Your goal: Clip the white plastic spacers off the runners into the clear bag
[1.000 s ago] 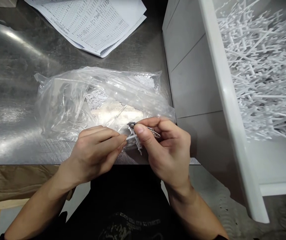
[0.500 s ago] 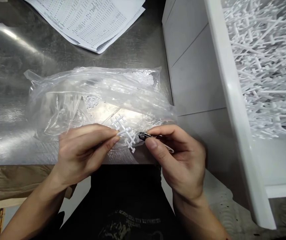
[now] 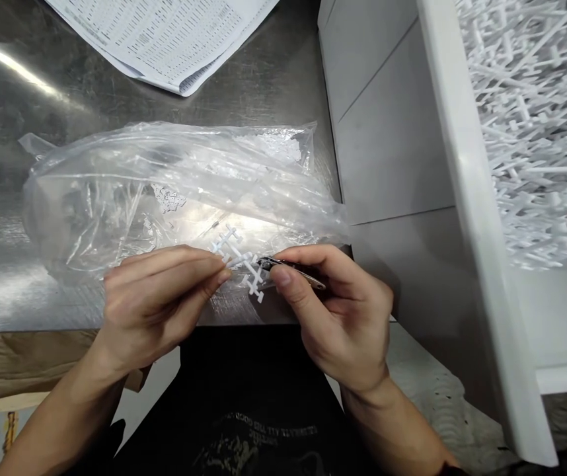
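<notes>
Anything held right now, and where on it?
Left fingers pinch the white sprue by its stem. Right fingers hold the clipper near its cutting end.

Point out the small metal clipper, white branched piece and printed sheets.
Small metal clipper [image 3: 265,264]: head view, on its dark front end.
White branched piece [image 3: 252,268]: head view, on its central stem.
Printed sheets [image 3: 164,39]: head view, on the top sheet's printed face.

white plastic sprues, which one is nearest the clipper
The branched sprue pinched in the left hand, right at the metal clipper's tip; the other sprues lie heaped in the white bin.
</notes>
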The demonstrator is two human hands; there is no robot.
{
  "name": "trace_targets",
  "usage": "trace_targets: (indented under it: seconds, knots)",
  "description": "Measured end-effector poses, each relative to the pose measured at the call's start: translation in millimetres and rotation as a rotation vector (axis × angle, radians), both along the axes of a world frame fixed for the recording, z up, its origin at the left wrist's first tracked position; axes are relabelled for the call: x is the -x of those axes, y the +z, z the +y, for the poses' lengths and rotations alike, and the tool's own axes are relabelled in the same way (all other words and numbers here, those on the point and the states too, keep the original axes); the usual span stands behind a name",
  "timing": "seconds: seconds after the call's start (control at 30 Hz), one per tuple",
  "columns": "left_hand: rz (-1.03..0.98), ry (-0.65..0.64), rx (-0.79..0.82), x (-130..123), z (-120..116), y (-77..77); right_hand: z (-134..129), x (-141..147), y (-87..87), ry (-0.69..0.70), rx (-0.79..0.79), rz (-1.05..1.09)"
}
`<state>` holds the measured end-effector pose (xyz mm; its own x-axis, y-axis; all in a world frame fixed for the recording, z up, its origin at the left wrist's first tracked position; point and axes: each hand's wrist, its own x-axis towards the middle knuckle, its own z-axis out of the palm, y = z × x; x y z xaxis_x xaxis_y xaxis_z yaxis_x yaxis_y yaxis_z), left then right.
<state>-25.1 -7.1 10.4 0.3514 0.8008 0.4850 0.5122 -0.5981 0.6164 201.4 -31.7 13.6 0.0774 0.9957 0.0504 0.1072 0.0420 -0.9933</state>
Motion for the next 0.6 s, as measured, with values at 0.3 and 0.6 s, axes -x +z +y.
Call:
trace_targets:
  seconds: [0.3,0.6]
  knots:
    - [-0.041,0.033,0.112,-5,1,3.4,5,1,6.5,-0.062,0.085,0.116]
    - [-0.026,0.034,0.047,-3,-1,-3.3,-5,-1,14.1,0.047,0.060,0.066]
